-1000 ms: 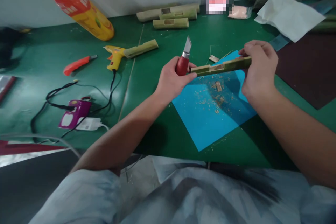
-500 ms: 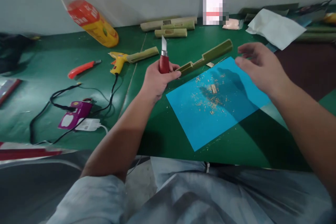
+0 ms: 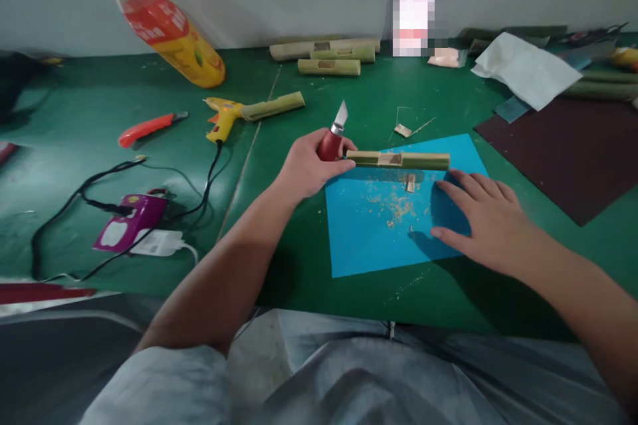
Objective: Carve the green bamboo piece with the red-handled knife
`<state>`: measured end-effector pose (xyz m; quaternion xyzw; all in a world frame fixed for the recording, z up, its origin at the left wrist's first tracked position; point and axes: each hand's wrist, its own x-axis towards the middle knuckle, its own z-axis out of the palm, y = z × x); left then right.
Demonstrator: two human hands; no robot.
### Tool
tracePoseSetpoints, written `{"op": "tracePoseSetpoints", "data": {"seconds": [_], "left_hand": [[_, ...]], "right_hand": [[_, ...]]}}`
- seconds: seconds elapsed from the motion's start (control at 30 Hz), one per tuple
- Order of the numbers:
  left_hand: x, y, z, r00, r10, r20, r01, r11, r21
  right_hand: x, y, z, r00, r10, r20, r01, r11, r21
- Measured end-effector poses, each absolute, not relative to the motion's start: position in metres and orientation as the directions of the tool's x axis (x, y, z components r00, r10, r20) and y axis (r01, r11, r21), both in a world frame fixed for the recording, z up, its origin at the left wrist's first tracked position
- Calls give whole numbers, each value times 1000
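My left hand (image 3: pixel 312 165) is closed around a red-handled carving knife (image 3: pixel 331 144), its blade pointing up. The same hand pinches the left end of a notched bamboo piece (image 3: pixel 423 160), held level above a blue sheet (image 3: pixel 359 255). Shavings and a small bamboo chip (image 3: pixel 411 183) lie on the sheet. My right hand (image 3: pixel 486 222) hovers over the sheet's right part, fingers spread and holding nothing, just below and right of the bamboo's free end.
A yellow glue gun (image 3: pixel 223 118) touches a bamboo piece on the left. Beyond it are an orange cutter (image 3: pixel 149 130), a purple power adapter (image 3: pixel 130 220) with cables and a leaning drink bottle (image 3: pixel 174 36). Cut bamboo tubes (image 3: pixel 329 67) line the back; a dark sheet (image 3: pixel 563 159) lies right.
The bamboo has swung from a slant to nearly level and come closer. My right hand has moved down with its fingers spreading. The blue sheet has turned, uncovering more table behind it.
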<state>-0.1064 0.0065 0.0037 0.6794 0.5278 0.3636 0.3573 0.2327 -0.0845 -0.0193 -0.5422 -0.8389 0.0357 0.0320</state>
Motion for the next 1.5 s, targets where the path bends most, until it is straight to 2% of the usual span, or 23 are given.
{"op": "tracePoseSetpoints", "data": {"seconds": [0.2,0.3,0.37,0.43,0.5,0.6,0.77,0.83,1.0,1.13,1.23,1.37,1.43,1.5], "left_hand": [[-103,1,2,237,963,127,484,-230,844],[-100,-3,2,278,955,105,486,-235,842],[-98,-6,3,304,948,91,497,-239,834],[-96,-8,4,331,941,73,514,-245,822],[-95,-9,4,366,929,61,535,-263,803],[-96,-6,1,428,901,64,558,-320,765],[-101,0,-6,508,857,90,529,-392,753],[-101,0,-6,509,857,85,524,-386,759],[-99,-2,0,427,902,56,527,-299,796],[-101,0,-5,315,941,126,503,-278,818],[-104,3,-9,248,951,182,533,-291,795],[-107,7,-9,107,962,252,711,-251,657],[-109,9,-8,81,964,253,754,-225,618],[-111,11,-9,89,970,225,777,-209,594]], "right_hand": [[218,-102,9,-423,899,112,896,433,-97],[214,-94,25,-382,890,250,881,432,-191],[210,-82,30,-397,853,339,867,470,-168],[207,-68,29,-427,838,340,863,490,-124],[208,-51,24,-449,834,322,850,510,-136],[226,-20,18,-319,902,291,908,379,-177],[282,36,16,-40,980,194,996,54,-68],[300,53,16,10,991,136,999,-5,-43],[319,72,13,39,997,68,999,-40,26],[318,72,11,37,999,38,999,-38,37],[314,70,12,37,997,72,999,-39,30],[327,83,19,3,974,228,999,-13,43],[351,103,22,188,933,307,979,-201,13],[387,129,23,389,865,317,920,-385,-78]]}}
